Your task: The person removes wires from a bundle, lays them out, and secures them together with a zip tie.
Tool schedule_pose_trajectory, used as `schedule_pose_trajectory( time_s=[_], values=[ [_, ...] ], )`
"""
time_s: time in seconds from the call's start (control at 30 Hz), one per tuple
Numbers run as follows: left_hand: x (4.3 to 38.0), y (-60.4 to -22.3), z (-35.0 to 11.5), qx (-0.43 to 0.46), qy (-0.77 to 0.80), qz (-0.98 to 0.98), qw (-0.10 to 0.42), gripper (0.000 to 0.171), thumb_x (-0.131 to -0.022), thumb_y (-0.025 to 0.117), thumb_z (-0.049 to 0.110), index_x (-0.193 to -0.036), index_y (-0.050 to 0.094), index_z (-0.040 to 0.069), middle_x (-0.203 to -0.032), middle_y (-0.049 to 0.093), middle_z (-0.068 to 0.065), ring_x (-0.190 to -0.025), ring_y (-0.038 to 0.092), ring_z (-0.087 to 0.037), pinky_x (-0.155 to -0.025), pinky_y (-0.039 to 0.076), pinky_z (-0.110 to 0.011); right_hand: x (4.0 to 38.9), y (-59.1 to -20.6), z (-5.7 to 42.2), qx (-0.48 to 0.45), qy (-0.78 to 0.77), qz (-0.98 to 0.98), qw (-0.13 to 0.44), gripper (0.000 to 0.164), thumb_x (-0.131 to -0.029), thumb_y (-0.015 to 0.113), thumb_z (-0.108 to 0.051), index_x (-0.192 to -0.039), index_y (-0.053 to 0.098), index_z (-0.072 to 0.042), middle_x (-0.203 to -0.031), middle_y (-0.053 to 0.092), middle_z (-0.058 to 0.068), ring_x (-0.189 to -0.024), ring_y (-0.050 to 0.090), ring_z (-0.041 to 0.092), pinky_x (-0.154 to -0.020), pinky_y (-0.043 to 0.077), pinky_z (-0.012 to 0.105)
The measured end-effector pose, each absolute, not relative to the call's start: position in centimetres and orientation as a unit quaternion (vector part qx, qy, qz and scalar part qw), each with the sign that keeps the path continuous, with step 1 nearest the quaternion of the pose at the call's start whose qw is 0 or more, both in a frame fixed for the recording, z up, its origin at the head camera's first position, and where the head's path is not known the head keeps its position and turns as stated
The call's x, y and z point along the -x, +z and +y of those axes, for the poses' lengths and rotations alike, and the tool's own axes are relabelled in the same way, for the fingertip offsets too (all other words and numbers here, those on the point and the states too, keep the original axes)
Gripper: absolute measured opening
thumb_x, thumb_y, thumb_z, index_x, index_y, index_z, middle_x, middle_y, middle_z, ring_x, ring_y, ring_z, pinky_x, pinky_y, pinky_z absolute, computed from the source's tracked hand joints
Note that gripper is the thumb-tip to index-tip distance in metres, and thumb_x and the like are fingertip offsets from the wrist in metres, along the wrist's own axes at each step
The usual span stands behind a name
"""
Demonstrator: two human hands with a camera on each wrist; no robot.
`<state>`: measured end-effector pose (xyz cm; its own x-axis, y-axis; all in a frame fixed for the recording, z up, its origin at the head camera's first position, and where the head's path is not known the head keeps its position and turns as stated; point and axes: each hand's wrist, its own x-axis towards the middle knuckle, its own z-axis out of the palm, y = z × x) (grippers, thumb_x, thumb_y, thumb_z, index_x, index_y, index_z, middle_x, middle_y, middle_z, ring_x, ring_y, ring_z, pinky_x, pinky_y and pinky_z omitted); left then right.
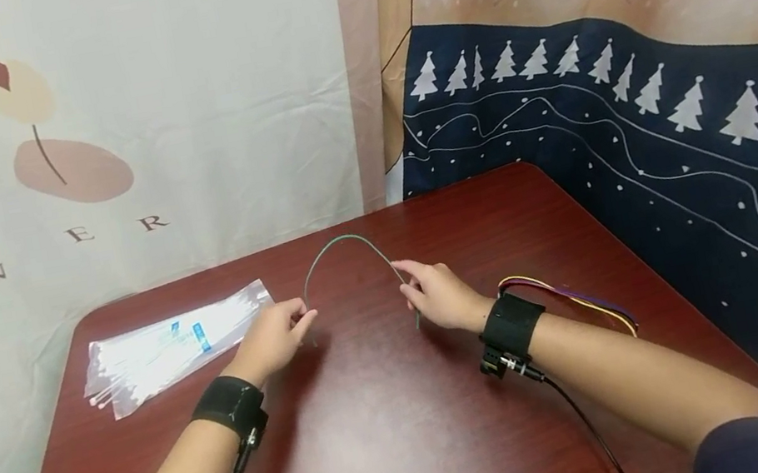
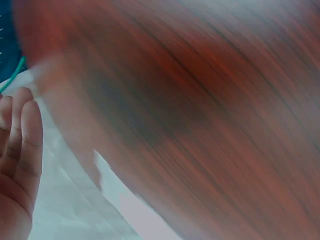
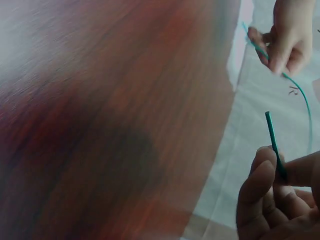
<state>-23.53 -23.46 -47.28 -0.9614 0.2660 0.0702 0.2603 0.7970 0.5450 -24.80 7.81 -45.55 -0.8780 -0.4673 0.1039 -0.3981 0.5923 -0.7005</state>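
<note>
A thin green wire (image 1: 346,236) bows upward in an arch between the two hands, above the table. My left hand (image 1: 273,338) pinches it near its left end, and a short tip hangs below the fingers. The right hand (image 1: 441,294) pinches the other side, where a green end (image 3: 270,129) sticks out past the fingertips in the right wrist view. In the left wrist view only part of the left hand (image 2: 19,160) shows, with a bit of the wire (image 2: 19,67) behind it. Next to the left hand lies a clear bag of white cable ties (image 1: 163,350).
A bundle of yellow, purple and dark wires (image 1: 572,295) lies on the reddish-brown table (image 1: 377,440) beside the right forearm. Printed cloths hang behind the table and along its right side. A black cable (image 1: 588,428) trails from the right wrist strap.
</note>
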Motion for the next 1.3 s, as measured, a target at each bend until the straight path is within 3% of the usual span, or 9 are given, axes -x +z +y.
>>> schedule_pose_trajectory(
  time_s=[0.13,0.2,0.3,0.4,0.47,0.53,0.7,1.0,1.3],
  values=[
    [22.9,-47.9,-25.3,-0.185,0.211,0.959,-0.027,0.010,-0.110,0.067,0.014,-0.105,0.072,0.006,-0.086,0.077,-0.007,-0.072,0.067,-0.018,-0.069,0.054,-0.039,24.7,-46.3,8.8,0.243,-0.329,0.910,0.074,0.038,-0.111,0.060,-0.005,-0.148,0.061,0.007,-0.074,0.066,0.004,-0.058,0.051,0.009,-0.061,0.041,0.025],
    [22.6,-48.2,-26.3,-0.206,0.178,0.961,-0.050,0.015,-0.109,0.067,0.011,-0.121,0.073,0.004,-0.099,0.082,-0.011,-0.081,0.074,-0.023,-0.074,0.060,-0.045,24.6,-46.6,9.1,0.249,-0.296,0.918,0.088,0.035,-0.111,0.060,-0.006,-0.145,0.064,0.005,-0.073,0.065,0.002,-0.056,0.049,0.008,-0.063,0.042,0.025],
    [22.0,-48.5,-27.7,-0.239,0.121,0.961,-0.070,0.023,-0.106,0.067,0.004,-0.129,0.070,0.004,-0.088,0.079,-0.009,-0.076,0.073,-0.025,-0.073,0.061,-0.046,24.6,-46.9,9.5,0.274,-0.239,0.928,0.086,0.032,-0.111,0.061,-0.007,-0.141,0.066,0.002,-0.078,0.070,0.005,-0.058,0.053,0.009,-0.065,0.046,0.028],
    [21.4,-48.7,-29.0,-0.290,0.055,0.951,-0.089,0.030,-0.099,0.069,-0.006,-0.126,0.068,0.005,-0.068,0.064,-0.002,-0.062,0.065,-0.022,-0.065,0.059,-0.042,24.7,-47.3,9.8,0.309,-0.177,0.933,0.058,0.026,-0.111,0.063,-0.010,-0.134,0.069,-0.002,-0.089,0.076,0.006,-0.067,0.064,0.014,-0.067,0.054,0.033],
    [21.2,-48.9,-29.6,-0.318,0.019,0.943,-0.099,0.039,-0.092,0.070,-0.014,-0.125,0.067,0.005,-0.063,0.059,0.001,-0.059,0.063,-0.021,-0.063,0.059,-0.040,24.8,-47.6,10.2,0.335,-0.141,0.931,0.037,0.020,-0.110,0.064,-0.010,-0.127,0.071,-0.003,-0.091,0.077,0.007,-0.073,0.070,0.017,-0.067,0.058,0.037],
    [21.0,-49.0,-30.1,-0.338,-0.009,0.935,-0.103,0.044,-0.087,0.072,-0.017,-0.125,0.068,0.005,-0.062,0.060,0.001,-0.059,0.064,-0.022,-0.063,0.060,-0.040,25.0,-48.0,10.6,0.362,-0.105,0.926,0.021,0.013,-0.110,0.065,-0.011,-0.118,0.072,-0.005,-0.086,0.076,0.006,-0.072,0.072,0.020,-0.065,0.060,0.040],
    [20.7,-49.3,-30.6,-0.352,-0.047,0.932,-0.080,0.043,-0.087,0.078,-0.012,-0.126,0.072,0.008,-0.071,0.069,-0.002,-0.064,0.069,-0.023,-0.065,0.061,-0.040,25.4,-48.8,11.6,0.433,-0.028,0.901,-0.013,0.002,-0.108,0.067,-0.009,-0.106,0.067,-0.008,-0.070,0.068,0.004,-0.063,0.068,0.021,-0.060,0.058,0.040],
    [18.7,-49.6,-31.5,-0.432,-0.153,0.884,-0.094,0.045,-0.078,0.090,-0.009,-0.116,0.076,0.011,-0.068,0.058,-0.003,-0.056,0.061,-0.019,-0.060,0.060,-0.034,25.2,-50.1,12.3,0.531,0.039,0.843,-0.077,0.018,-0.097,0.072,0.003,-0.102,0.062,-0.011,-0.063,0.061,0.001,-0.056,0.061,0.018,-0.054,0.053,0.033],
    [18.7,-49.7,-32.5,-0.440,-0.161,0.875,-0.125,0.047,-0.077,0.089,-0.008,-0.117,0.077,0.013,-0.072,0.059,-0.003,-0.055,0.058,-0.019,-0.056,0.056,-0.035,26.4,-49.7,11.7,0.530,0.076,0.840,-0.088,0.019,-0.098,0.070,0.003,-0.104,0.061,-0.013,-0.070,0.067,0.001,-0.059,0.064,0.019,-0.055,0.054,0.036]
  ],
)
